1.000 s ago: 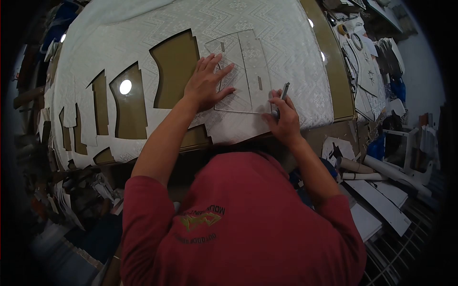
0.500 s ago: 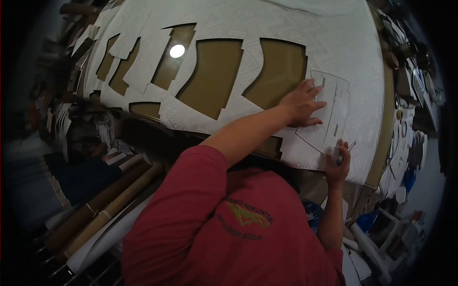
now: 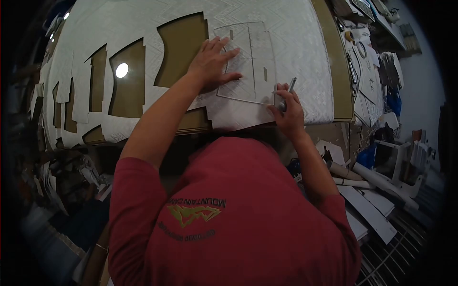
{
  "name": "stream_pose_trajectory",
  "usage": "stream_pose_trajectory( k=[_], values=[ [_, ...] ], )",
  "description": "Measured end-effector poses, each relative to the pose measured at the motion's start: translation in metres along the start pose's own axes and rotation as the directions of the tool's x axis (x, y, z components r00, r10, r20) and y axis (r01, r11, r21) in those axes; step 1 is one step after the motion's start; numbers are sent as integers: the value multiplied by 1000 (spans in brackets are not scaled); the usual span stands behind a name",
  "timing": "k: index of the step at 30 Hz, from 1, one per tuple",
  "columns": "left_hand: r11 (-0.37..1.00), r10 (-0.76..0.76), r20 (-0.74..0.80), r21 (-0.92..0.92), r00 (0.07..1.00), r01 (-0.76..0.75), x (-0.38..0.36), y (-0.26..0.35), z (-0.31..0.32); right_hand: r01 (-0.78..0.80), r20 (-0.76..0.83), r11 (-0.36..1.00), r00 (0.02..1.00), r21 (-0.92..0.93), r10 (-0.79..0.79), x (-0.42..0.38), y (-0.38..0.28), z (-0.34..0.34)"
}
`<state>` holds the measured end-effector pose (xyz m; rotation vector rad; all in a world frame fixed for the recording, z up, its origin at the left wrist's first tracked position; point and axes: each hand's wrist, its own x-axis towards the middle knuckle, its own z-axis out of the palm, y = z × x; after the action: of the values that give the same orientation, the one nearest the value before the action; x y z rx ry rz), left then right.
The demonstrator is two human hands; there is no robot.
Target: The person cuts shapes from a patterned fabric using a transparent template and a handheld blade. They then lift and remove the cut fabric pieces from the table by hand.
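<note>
White fabric (image 3: 303, 57), view swung back, left hand (image 3: 212, 63) still splayed on template (image 3: 261, 55), right hand (image 3: 289, 110) clutching tool (image 3: 292, 84)

The fabric (image 3: 305, 57) lies on the table (image 3: 337, 76), and the template (image 3: 261, 55) on the fabric, right of several openings. The left hand (image 3: 210, 62) lies across the template's left edge; the right hand (image 3: 288, 107), with a tool (image 3: 292, 85), is at its near right corner.

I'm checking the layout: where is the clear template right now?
In the head view, the clear template lies upper centre on the white patterned fabric, with the left hand on its left side and the right hand near its lower right corner.
</note>
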<state>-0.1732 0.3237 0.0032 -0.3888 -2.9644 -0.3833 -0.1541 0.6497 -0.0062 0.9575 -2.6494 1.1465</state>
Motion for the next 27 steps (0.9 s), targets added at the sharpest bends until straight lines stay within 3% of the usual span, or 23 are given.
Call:
stream_pose_trajectory(
  k=[8,14,27],
  values=[
    [1000,-21,-43,-3,999,21,-3,4,4,43,62,998,997,45,-46,7,3,-7],
    [1000,-13,-64,-14,998,12,-2,2,3,62,52,998,997,-11,-61,6,4,-7],
    [1000,-7,-83,0,997,7,-1,1,9,43,29,998,999,47,-45,6,10,-4]
  ],
)
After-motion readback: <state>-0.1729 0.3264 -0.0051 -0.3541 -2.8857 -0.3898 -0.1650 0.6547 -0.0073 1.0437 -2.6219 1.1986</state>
